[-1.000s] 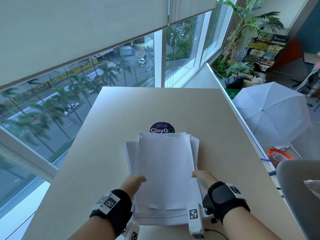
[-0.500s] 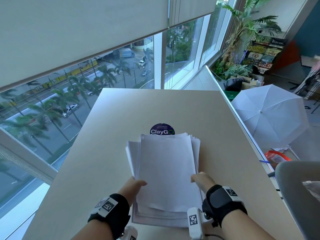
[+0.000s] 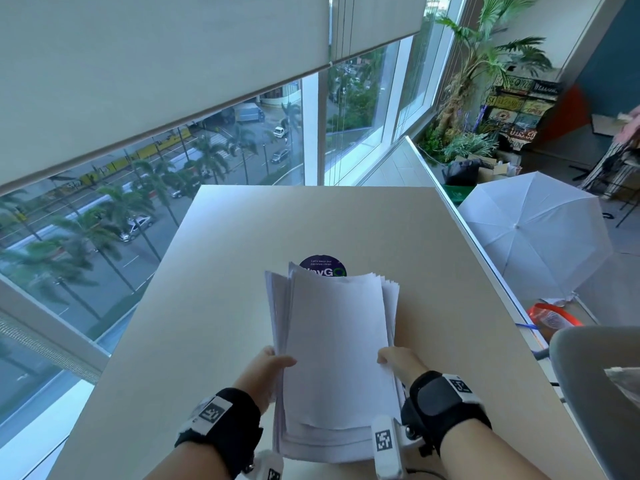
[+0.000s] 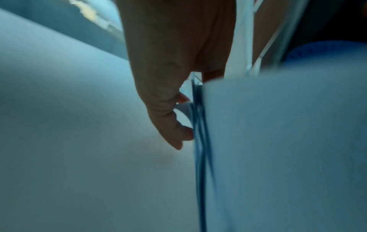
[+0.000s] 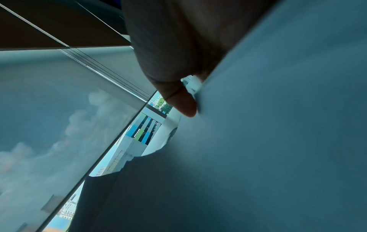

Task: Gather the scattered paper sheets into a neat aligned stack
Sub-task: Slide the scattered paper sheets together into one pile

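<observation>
A loose stack of white paper sheets is held between both hands above the beige table, its far end tipped upward and its edges uneven. My left hand grips the stack's left edge, thumb on top. The left wrist view shows the fingers curled under the sheet edges. My right hand grips the right edge, thumb on top. In the right wrist view a fingertip presses the underside of the paper.
A round purple sticker on the table shows just beyond the stack. A large window lies ahead and left. Off the table's right edge are a white umbrella, a grey chair back and potted plants.
The stack lay flat on the table a second ago; both hands have since lifted it and tilted its far end up, squeezing the sides inward so it now covers part of the sticker.
</observation>
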